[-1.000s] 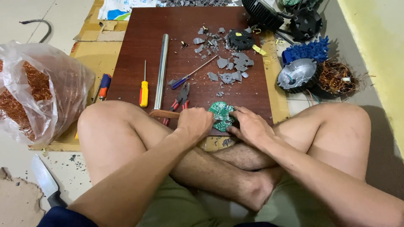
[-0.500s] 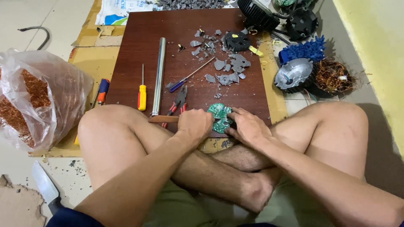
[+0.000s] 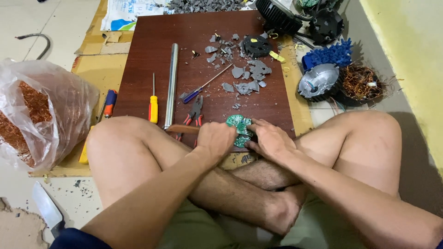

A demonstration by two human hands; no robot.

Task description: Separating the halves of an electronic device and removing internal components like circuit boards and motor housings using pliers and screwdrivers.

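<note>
While the person sits cross-legged on the floor, a clear plastic bag [image 3: 46, 115] full of copper wire lies far to the left. Next comes a screwdriver with an orange and blue handle [image 3: 109, 103], just off the edge of the dark brown worktop [image 3: 152, 55]. On the worktop lie a yellow screwdriver [image 3: 153, 107], a long metal rod [image 3: 171, 85], red-handled pliers [image 3: 194, 113] and a thin blue-handled screwdriver [image 3: 203, 86]. Nearer the person, the left hand [image 3: 216, 139] is closed tight around a wooden handle [image 3: 182, 129] that sticks out to the left. Right beside it sits a green circuit board [image 3: 238, 127], lying on the near edge of the worktop between both hands. The right hand [image 3: 270, 139] presses down on the board with its fingers, so the two hands are close together with the board between them. Grey broken bits [image 3: 247, 78] are spread over the worktop farther away. To the right, off the worktop, are a blue plastic piece [image 3: 330, 54], a round silver metal part [image 3: 318, 82] and a tangle of copper wire [image 3: 362, 83].
</note>
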